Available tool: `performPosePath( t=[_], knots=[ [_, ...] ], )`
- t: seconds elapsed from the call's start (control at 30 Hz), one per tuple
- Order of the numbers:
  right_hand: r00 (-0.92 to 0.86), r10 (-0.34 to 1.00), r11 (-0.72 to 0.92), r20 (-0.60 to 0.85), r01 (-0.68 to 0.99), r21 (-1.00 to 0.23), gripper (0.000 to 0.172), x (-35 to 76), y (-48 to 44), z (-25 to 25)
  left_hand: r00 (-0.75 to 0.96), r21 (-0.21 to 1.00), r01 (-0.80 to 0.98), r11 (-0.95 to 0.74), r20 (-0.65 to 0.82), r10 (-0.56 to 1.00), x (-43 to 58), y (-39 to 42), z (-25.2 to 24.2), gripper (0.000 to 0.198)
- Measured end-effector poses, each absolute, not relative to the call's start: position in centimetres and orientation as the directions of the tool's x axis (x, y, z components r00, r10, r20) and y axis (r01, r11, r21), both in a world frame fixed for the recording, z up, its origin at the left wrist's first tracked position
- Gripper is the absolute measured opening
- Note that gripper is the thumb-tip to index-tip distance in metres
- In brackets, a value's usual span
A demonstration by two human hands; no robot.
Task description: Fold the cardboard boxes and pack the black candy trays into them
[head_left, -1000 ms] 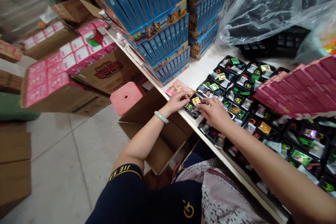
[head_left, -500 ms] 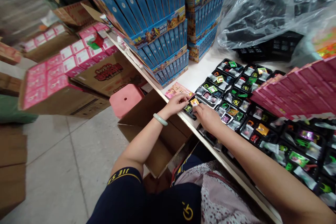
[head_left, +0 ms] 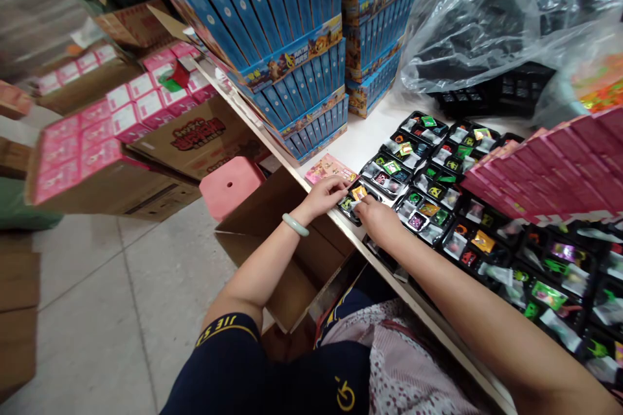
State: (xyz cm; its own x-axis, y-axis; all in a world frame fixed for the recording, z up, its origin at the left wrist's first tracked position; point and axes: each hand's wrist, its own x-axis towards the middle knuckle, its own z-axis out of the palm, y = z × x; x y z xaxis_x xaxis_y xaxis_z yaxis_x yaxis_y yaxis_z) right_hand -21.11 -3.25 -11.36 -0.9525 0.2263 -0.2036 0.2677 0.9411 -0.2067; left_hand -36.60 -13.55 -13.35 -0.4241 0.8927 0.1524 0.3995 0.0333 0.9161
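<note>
A small black plastic tray (head_left: 346, 209) lies at the table's front edge, with an orange packet (head_left: 359, 192) and a yellow-green piece in it. My left hand (head_left: 325, 200), a pale bangle on its wrist, is at the tray's left side, thumb and fingers closed on its rim. From the right, my right hand (head_left: 380, 219) reaches into the same tray. Its fingers are bent together beside the orange packet, and their tips are partly hidden. Just behind the tray lies a pink printed card or flat box (head_left: 331, 169).
Many filled black trays (head_left: 428, 211) cover the table to the right, under a leaning row of pink boxes (head_left: 549, 172). Stacked blue boxes (head_left: 287, 78) stand behind. Clear plastic (head_left: 462, 19) wraps black trays. Below are an open carton (head_left: 263, 246) and a pink stool (head_left: 228, 187).
My right hand has shifted slightly left and down, and more of the small tray shows. My left hand stays at the tray's side. The whole view has moved a little.
</note>
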Motion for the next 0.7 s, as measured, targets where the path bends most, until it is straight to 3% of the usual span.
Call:
performPosePath(
  t=[0.1, 0.3, 0.37, 0.43, 0.53, 0.7],
  knots=[
    [-0.949, 0.273, 0.898, -0.160, 0.311, -0.312, 0.028, -21.6, -3.4, -11.6, -0.363, 0.928, 0.373, 0.004, 0.141, 0.921, -35.9, -13.5, -13.6, 0.023],
    [-0.901, 0.433, 0.621, 0.001, 0.297, -0.726, 0.013, -21.5, -1.9, -12.5, -0.437, 0.967, 0.255, 0.027, 0.090, 0.895, -35.1, -13.7, -13.9, 0.025],
    [-0.861, 0.503, 0.423, -0.071, 0.317, -0.849, 0.012, -21.3, -1.6, -12.8, -0.462, 0.972, 0.232, 0.019, 0.093, 0.882, -34.9, -13.7, -13.8, 0.024],
    [-0.802, 0.545, 0.073, -0.244, 0.335, -0.939, 0.011, -21.6, -1.8, -13.1, -0.498, 0.977, 0.214, 0.001, 0.108, 0.860, -34.7, -13.5, -13.6, 0.024],
    [-0.749, 0.527, -0.309, -0.403, 0.273, -0.911, 0.009, -22.7, -2.8, -13.3, -0.514, 0.971, 0.240, -0.005, 0.132, 0.848, -34.6, -13.1, -12.9, 0.021],
    [-0.731, 0.498, -0.547, -0.467, 0.153, -0.823, 0.011, -24.0, -4.2, -12.6, -0.462, 0.902, 0.428, 0.051, 0.170, 0.870, -35.5, -13.5, -11.6, 0.019]
  ],
)
